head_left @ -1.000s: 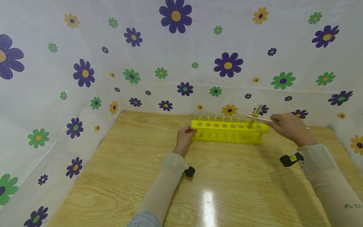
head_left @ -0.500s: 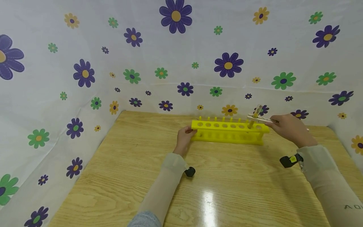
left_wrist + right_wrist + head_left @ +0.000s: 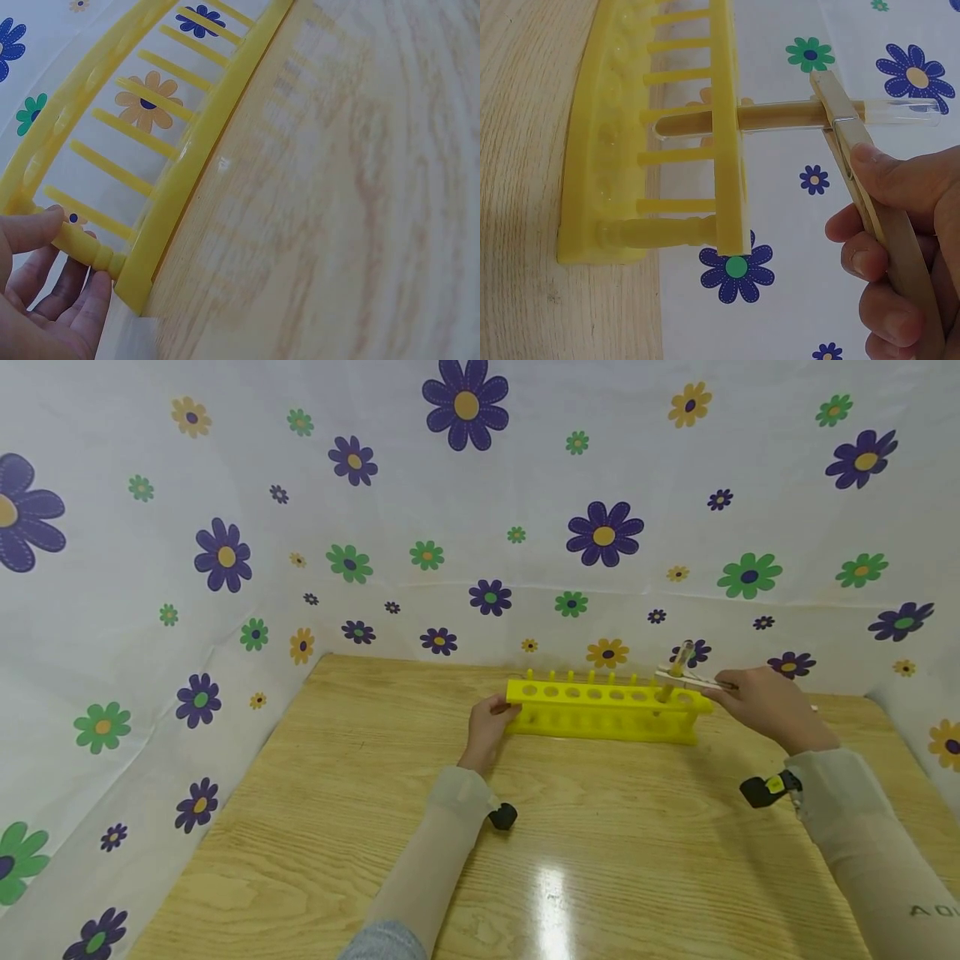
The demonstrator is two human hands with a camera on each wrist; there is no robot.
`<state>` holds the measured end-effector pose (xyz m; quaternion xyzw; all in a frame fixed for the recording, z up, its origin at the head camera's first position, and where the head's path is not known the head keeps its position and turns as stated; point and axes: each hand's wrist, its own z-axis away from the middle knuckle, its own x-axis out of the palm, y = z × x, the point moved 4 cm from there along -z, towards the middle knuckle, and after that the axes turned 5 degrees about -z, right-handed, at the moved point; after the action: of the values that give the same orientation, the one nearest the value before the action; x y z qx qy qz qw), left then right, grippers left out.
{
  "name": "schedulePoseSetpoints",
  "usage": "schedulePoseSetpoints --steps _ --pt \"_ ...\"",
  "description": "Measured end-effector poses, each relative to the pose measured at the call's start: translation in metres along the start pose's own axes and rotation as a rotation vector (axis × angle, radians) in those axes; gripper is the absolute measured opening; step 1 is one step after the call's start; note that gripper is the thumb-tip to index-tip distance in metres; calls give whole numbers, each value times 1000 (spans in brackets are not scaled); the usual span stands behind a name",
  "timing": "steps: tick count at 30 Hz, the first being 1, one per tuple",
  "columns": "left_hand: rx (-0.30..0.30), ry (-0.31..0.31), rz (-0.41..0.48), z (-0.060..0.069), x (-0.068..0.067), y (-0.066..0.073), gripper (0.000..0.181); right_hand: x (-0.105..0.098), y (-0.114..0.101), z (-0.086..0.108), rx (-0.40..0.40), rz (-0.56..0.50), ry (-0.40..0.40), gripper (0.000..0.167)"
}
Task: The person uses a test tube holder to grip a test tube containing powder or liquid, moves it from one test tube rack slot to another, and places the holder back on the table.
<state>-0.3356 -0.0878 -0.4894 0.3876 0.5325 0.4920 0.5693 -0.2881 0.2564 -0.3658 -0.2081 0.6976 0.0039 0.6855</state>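
- Since our tube looks like thin clear glass, we'd treat it as light, stiff, slick and pretty easy to crack, though we can't totally rule out plastic.
- It's got brown stuff inside, filled up past the clamp, so we'd guess a bit of extra weight down low. Can't tell if it's runny or set.
- Best hold imo: high up, a little below the mouth, which is where the clamp's wooden tips have it pinched. We'd go gentle on the squeeze and leave the round bottom alone.
- Where it is: through the top plate of the rack, second hole from the right end in the head view, with the round end hanging under the plate and, as far as we can see, short of the base.
- Long axis is close to upright, mouth up, top leaning a touch right in the head view. The clamp crosses it nearly square.
- Right hand: fingers clamped on the clamp's handle, none touching the tube.
- Left hand: fingers curled round the rack's end post, well apart from the tube, which we reckon steadies things on the tabletop.
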Motion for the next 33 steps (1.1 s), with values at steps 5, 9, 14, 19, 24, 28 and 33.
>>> schedulePoseSetpoints --steps 5,9,14,19,24,28,33 --pt "7 8 -10 0 0 -1 28 3 2 0 2 0 -14 31" --pt "12 11 -9 0 0 -1 27 6 3 0 6 0 -27 31" --pt "8 17 -15 1 0 -1 27 9 4 1 6 -1 -25 31" --pt "7 14 -15 1 0 -1 27 10 3 1 3 1 -20 30" --pt "0 0 1 1 0 -2 27 11 3 2 -7 7 -13 29" --pt "-7 -4 17 -1 1 -4 27 13 4 2 -9 8 -16 28" --pt "-7 -1 8 -2 1 -4 28 16 4 2 -5 6 -21 29"
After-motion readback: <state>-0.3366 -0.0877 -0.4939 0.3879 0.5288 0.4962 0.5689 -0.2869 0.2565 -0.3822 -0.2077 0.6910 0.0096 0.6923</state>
